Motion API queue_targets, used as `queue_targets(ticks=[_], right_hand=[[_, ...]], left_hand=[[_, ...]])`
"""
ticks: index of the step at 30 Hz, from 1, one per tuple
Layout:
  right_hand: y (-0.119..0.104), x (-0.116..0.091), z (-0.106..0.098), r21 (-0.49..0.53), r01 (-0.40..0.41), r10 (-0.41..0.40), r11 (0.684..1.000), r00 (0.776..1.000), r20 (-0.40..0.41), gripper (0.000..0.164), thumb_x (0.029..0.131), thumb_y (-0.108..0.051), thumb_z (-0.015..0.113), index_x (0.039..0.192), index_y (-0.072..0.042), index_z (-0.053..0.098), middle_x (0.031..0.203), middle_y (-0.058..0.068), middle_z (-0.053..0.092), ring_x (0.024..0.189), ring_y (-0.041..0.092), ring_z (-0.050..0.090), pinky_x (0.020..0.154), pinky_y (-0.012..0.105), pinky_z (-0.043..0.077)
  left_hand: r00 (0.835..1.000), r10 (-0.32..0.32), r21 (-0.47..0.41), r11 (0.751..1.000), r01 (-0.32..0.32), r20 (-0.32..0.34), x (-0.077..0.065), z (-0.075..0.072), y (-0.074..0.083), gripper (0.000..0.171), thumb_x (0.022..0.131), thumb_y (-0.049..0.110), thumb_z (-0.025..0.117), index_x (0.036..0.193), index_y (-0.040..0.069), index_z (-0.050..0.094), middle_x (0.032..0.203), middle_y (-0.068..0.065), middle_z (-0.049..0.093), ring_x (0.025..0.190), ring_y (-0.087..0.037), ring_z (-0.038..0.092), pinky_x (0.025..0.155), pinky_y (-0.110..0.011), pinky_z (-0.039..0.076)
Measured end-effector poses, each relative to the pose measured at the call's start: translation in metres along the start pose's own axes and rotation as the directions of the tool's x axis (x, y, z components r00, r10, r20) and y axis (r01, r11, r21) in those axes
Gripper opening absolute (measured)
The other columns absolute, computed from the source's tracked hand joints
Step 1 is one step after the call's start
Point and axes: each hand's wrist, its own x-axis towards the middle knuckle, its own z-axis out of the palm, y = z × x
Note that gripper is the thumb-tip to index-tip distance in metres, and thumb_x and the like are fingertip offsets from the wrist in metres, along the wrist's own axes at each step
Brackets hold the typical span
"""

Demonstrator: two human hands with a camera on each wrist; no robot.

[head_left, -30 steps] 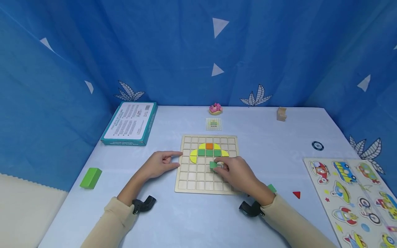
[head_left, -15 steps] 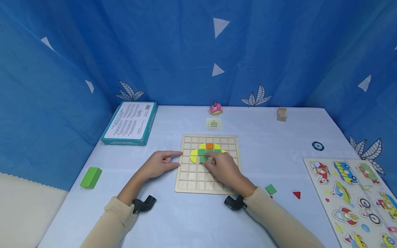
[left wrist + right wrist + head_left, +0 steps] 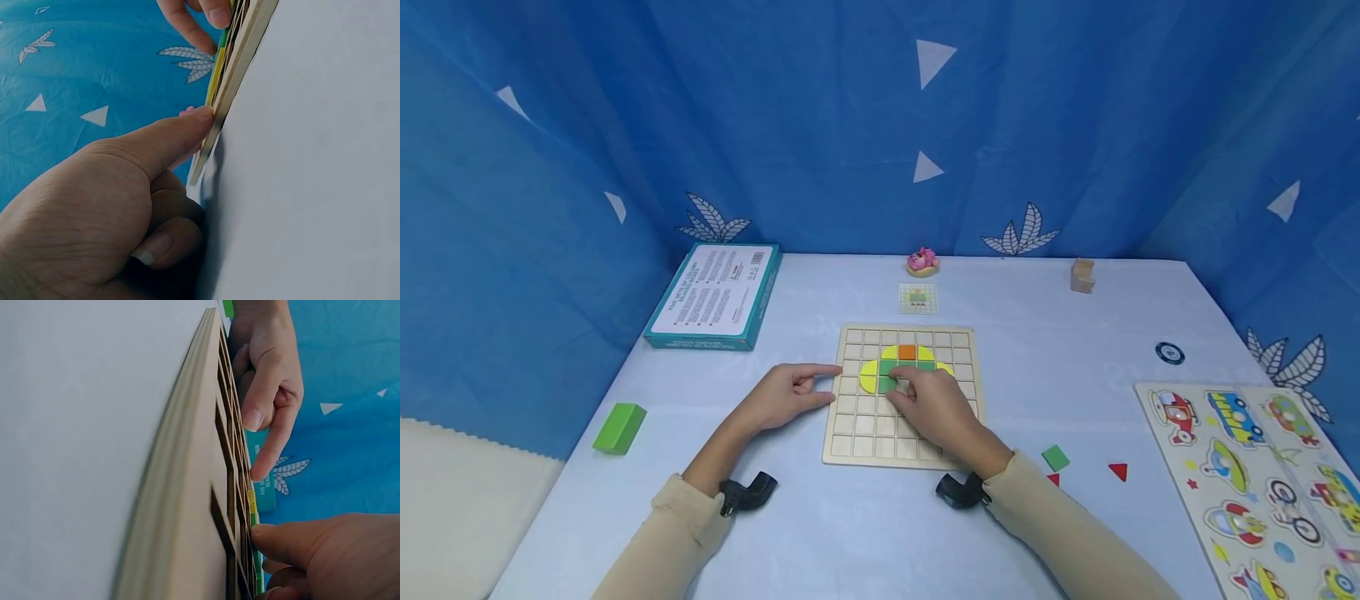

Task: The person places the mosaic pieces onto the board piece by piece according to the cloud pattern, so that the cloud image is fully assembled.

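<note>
Wooden grid board [image 3: 863, 447] (smooth, matt)

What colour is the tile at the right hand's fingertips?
The tile is green; it shows best in the head view.

A square pale wooden grid board [image 3: 842, 447] lies flat on the white table [image 3: 835, 533], 12 o'clock at its far edge; the left grip [image 3: 781, 398] touches its 9 o'clock side. A green square tile [image 3: 885, 385] lies flat in a cell at 10 o'clock of the board's middle, pinched by the right grip [image 3: 936, 408]. Yellow rounded pieces [image 3: 868, 384] flank it at 9 o'clock; a row of green squares [image 3: 906, 365] starts at its 12 o'clock, with an orange square [image 3: 907, 352] above that row's centre.
</note>
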Motion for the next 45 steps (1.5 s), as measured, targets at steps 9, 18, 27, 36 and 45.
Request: queue_targets(ticks=[9,18,27,36,45], right_hand=[[0.000,-0.010,-0.021,0.066,0.008,-0.009,0.998,1.000,0.023,0.026,0.095,-0.020,0.074,0.120,-0.017,0.076,0.051,-0.011,0.036,0.045,0.005,0.030,0.047,0.024,0.026],[0.035,-0.046,-0.075,0.039,0.063,-0.069,0.997,0.985,0.157,0.030,0.091,-0.023,0.079,0.121,-0.017,0.076,0.055,-0.011,0.040,0.048,0.006,0.036,0.048,0.024,0.032],[0.091,-0.098,-0.117,0.051,-0.106,0.090,0.993,0.963,0.254,0.035,0.090,-0.024,0.081,0.124,-0.020,0.074,0.061,-0.011,0.046,0.053,0.008,0.045,0.052,0.024,0.039],[0.121,-0.120,-0.141,0.111,-0.139,0.103,0.984,0.954,0.281,0.039,0.088,-0.023,0.082,0.125,-0.020,0.072,0.064,-0.010,0.046,0.057,0.009,0.047,0.052,0.024,0.039],[0.133,-0.141,-0.141,0.151,-0.205,0.148,0.967,0.935,0.323,0.040,0.088,-0.030,0.081,0.126,-0.020,0.071,0.066,-0.009,0.047,0.058,0.010,0.048,0.055,0.026,0.040]], left_hand=[[1.000,0.003,-0.006,1.000,-0.003,-0.014,-0.001,0.001,0.002,0.042,0.091,0.029,0.079,0.132,0.021,0.071,0.055,0.006,0.035,0.051,-0.014,0.033,0.058,-0.030,0.034],[1.000,0.000,-0.001,1.000,0.000,-0.004,0.001,0.000,0.002,0.043,0.092,0.028,0.078,0.133,0.021,0.070,0.055,0.005,0.036,0.051,-0.013,0.033,0.058,-0.029,0.034],[1.000,0.002,-0.005,1.000,-0.002,-0.004,0.001,0.000,0.001,0.043,0.092,0.029,0.079,0.133,0.021,0.070,0.055,0.005,0.036,0.050,-0.013,0.033,0.056,-0.028,0.033],[1.000,0.006,-0.002,1.000,-0.006,-0.010,0.000,0.000,0.000,0.043,0.092,0.030,0.078,0.133,0.021,0.070,0.055,0.005,0.036,0.050,-0.013,0.033,0.056,-0.028,0.033],[1.000,0.004,0.013,1.000,-0.004,-0.008,0.001,0.001,-0.001,0.041,0.093,0.030,0.078,0.133,0.023,0.070,0.056,0.006,0.035,0.051,-0.013,0.033,0.058,-0.028,0.033]])
